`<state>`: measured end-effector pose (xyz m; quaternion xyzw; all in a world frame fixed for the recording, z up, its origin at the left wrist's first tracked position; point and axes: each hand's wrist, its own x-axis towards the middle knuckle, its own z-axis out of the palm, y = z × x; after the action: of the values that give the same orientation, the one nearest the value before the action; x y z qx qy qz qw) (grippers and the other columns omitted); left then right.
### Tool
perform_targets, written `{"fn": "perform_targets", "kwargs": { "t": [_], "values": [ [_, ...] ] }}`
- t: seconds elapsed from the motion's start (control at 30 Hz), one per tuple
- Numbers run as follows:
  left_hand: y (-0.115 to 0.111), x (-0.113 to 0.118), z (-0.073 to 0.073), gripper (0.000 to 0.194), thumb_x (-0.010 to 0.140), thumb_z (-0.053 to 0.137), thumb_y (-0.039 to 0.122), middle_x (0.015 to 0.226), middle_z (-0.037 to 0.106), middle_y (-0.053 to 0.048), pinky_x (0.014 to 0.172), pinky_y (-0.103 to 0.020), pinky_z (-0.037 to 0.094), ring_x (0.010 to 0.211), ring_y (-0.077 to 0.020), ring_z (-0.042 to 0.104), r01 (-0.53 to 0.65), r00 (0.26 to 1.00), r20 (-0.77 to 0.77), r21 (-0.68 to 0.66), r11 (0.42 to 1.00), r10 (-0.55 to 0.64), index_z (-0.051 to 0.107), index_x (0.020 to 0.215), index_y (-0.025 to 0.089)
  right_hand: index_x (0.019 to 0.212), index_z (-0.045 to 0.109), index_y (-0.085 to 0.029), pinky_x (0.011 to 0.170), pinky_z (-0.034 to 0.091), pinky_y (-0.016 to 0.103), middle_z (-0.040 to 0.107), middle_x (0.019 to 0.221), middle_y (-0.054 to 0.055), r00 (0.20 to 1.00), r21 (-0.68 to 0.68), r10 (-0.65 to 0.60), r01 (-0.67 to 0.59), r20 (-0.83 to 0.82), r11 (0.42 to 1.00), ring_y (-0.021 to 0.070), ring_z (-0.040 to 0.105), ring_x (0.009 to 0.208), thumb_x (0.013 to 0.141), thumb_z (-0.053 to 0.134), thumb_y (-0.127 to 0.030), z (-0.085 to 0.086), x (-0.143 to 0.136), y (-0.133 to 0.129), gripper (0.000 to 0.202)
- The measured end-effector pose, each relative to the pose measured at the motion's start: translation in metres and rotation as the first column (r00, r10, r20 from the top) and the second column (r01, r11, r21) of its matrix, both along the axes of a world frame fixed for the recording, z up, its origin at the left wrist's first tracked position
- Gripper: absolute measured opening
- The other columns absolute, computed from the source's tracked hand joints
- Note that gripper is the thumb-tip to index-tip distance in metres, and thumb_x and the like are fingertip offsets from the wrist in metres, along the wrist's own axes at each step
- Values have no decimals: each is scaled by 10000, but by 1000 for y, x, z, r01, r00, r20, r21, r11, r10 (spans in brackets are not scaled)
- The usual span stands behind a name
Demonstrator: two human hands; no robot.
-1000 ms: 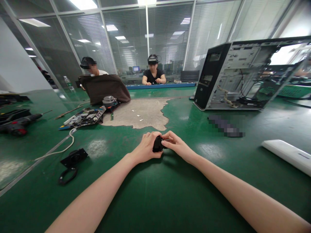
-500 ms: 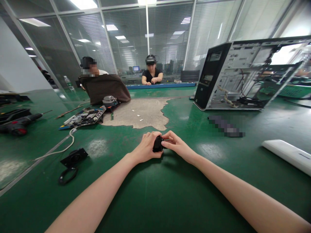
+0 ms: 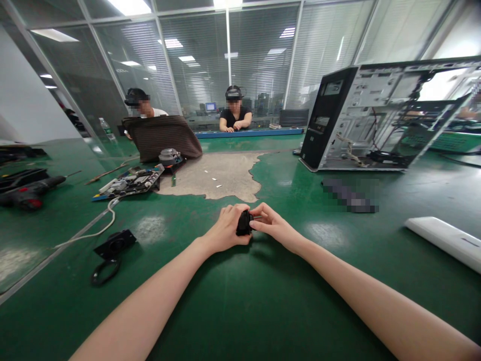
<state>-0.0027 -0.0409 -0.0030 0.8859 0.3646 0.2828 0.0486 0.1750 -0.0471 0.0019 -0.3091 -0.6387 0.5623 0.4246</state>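
Note:
A small black part (image 3: 243, 223), too small and dark to name further, is held just above the green tabletop in the middle of the head view. My left hand (image 3: 227, 231) wraps round it from the left, fingers over the top and thumb below. From the right, my right hand (image 3: 273, 224) reaches to it with bent fingers and thumb pinched close at its side. A thin, light-coloured sliver shows between those fingertips, but what it is cannot be made out. To the left lie a black square part with a round opening (image 3: 114, 244) and a black ring-shaped piece (image 3: 105, 272).
A circuit board (image 3: 131, 181) with a white cable (image 3: 112, 213) lies at left, beyond it a power drill (image 3: 33, 193). An opened computer case (image 3: 353, 120) stands back right. A white panel (image 3: 447, 240) lies at right. Two people (image 3: 235, 118) sit across the table.
Both hands and the black part stay in nearly the same place. The view has barely shifted.

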Motion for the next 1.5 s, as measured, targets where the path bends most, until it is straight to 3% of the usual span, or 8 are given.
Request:
{"fn": "perform_targets", "kwargs": {
  "t": [0.23,0.43,0.57,0.73,0.93,1.1,1.23,1.5],
  "values": [
    [1,0,-1,589,642,603,260,1038,472,-58,827,-383,326,934,-242,451,-8,1000,11,-5,1000,8,304,1148,228,933,494,-218,846,429,368,558,923,18,997,-12,-67,67,39,998,163,560,891,696,648,-324,-3,-2,3,301],
    [0,0,-1,592,639,601,250,1047,469,-57,830,-384,324,937,-241,451,-10,1000,5,-6,1000,10,301,1148,226,872,462,-218,853,422,358,572,898,-7,998,-5,57,-57,4,998,149,572,879,664,689,-271,1,1,0,312],
    [1,0,-1,584,646,603,266,1051,470,-59,826,-384,328,940,-242,450,-7,1000,1,-6,1000,7,302,1145,224,827,468,-212,850,421,349,563,885,-9,1000,26,-17,17,2,1000,140,569,855,718,635,-324,-2,-1,1,229],
    [0,1,0,593,649,605,271,1062,470,-61,833,-388,325,958,-245,448,-1,1000,9,-12,1000,1,297,1155,233,933,483,-218,875,416,378,560,928,15,996,17,-67,66,52,998,161,563,897,709,639,-348,-5,-2,5,302],
    [0,1,-2,595,647,606,249,1072,467,-58,836,-384,327,947,-240,450,-7,1000,14,0,1000,7,296,1154,235,864,458,-220,853,426,353,568,884,-10,998,3,63,-63,-5,998,153,571,886,662,692,-274,1,1,0,314],
    [1,0,-2,595,649,608,265,1058,466,-61,834,-382,332,944,-242,447,-12,1000,-5,0,1000,12,294,1152,222,829,473,-213,843,419,343,560,869,-11,1000,23,-25,25,4,999,142,563,854,722,631,-313,-1,-2,1,215],
    [0,1,0,591,648,609,261,1051,471,-59,832,-383,331,940,-241,450,-12,1000,-9,9,1000,12,292,1146,226,920,485,-222,849,420,353,553,913,6,997,-2,-60,60,45,998,152,555,882,722,625,-314,-2,-2,3,259],
    [0,0,-1,586,657,602,253,1061,463,-56,834,-379,328,934,-236,449,-8,1000,-10,18,1000,8,285,1149,227,865,457,-215,852,411,337,561,893,-7,998,19,58,-59,11,998,141,559,879,703,654,-251,1,1,0,258]
  ]
}}
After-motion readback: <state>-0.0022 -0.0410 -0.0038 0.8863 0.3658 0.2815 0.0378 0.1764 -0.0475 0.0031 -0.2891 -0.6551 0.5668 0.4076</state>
